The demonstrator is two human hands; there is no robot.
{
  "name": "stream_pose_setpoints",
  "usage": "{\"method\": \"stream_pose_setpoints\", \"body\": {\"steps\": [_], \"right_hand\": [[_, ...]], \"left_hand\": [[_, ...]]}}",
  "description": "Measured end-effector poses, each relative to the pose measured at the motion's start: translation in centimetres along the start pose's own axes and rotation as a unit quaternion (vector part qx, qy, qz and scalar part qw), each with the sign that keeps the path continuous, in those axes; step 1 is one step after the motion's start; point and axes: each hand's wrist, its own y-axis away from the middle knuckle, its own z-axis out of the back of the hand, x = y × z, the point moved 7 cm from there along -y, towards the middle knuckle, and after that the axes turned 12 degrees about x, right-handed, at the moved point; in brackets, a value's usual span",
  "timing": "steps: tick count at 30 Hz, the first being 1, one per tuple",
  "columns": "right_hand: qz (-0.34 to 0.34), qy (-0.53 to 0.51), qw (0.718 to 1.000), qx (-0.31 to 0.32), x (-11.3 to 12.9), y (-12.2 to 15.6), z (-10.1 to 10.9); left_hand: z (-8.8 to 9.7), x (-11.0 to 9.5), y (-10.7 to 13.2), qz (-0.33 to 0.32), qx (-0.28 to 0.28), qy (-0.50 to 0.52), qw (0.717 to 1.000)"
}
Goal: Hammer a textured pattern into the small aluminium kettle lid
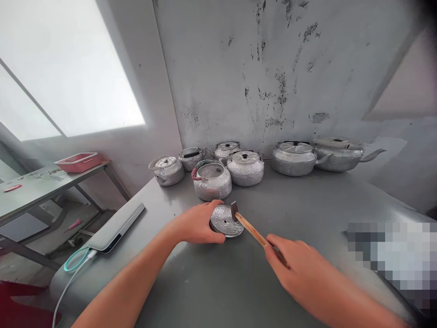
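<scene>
My left hand (201,223) grips the left edge of a round silver metal lid (223,222) with a small hole at its centre. In my right hand (297,259) is a hammer (251,230) with a wooden handle. Its dark metal head is at the right part of the lid; whether it touches cannot be told. Just behind the lid stands a lidless hammered-metal kettle (213,187), its handle wrapped in red and dark cord.
Several more silver kettles stand along the wall, among them a lidded kettle (246,168) and a long-spouted kettle (339,157). A white power bank (118,228) with cables lies at the left edge of the grey table (191,291). Further left, a side table carries a pink basket (78,162).
</scene>
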Motion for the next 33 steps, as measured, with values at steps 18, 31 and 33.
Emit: {"method": "stream_pose_setpoints", "body": {"steps": [18,31,33], "right_hand": [[-0.025,-0.043,0.999,0.0,0.11,0.75,-0.03],[-0.033,-0.068,0.997,0.023,0.19,0.73,-0.42],[-0.033,-0.072,0.997,0.023,0.23,0.75,-0.34]], "left_hand": [[0.07,0.35,-0.82,0.036,-0.042,0.028,0.998],[-0.06,0.46,-0.69,0.058,-0.04,0.026,0.997],[-0.08,0.44,-0.7,0.054,-0.04,0.026,0.997]]}}
